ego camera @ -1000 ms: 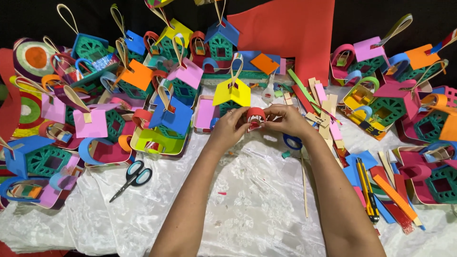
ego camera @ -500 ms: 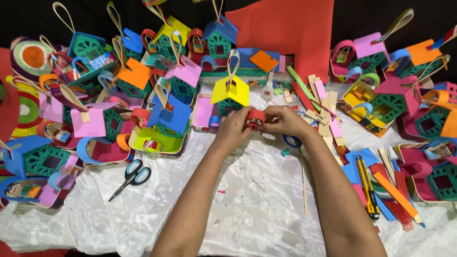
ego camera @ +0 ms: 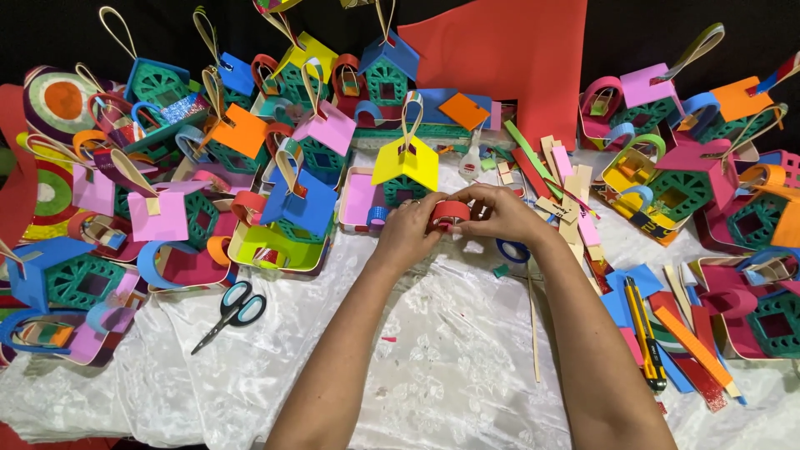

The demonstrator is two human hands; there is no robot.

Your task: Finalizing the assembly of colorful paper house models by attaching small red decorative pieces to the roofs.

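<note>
Both my hands meet over the white cloth near the middle of the view. My left hand (ego camera: 408,233) and my right hand (ego camera: 500,215) pinch a small red foam strip curled into a loop (ego camera: 450,212) between their fingertips. Just behind the loop stands a small craft house with a yellow roof (ego camera: 407,162) and a hanging loop. A pink open tray piece (ego camera: 360,200) lies beside my left hand. A blue tape ring (ego camera: 510,250) sits under my right wrist.
Many colourful foam houses crowd the left, back and right. Blue-handled scissors (ego camera: 229,310) lie on the white cloth (ego camera: 433,367) at the left. A yellow utility knife (ego camera: 643,333) and several foam strips lie at the right. A large red foam sheet (ego camera: 517,58) leans at the back.
The hands have stayed in place, with the fingers shifting slightly around the red loop. Nothing else has moved.
</note>
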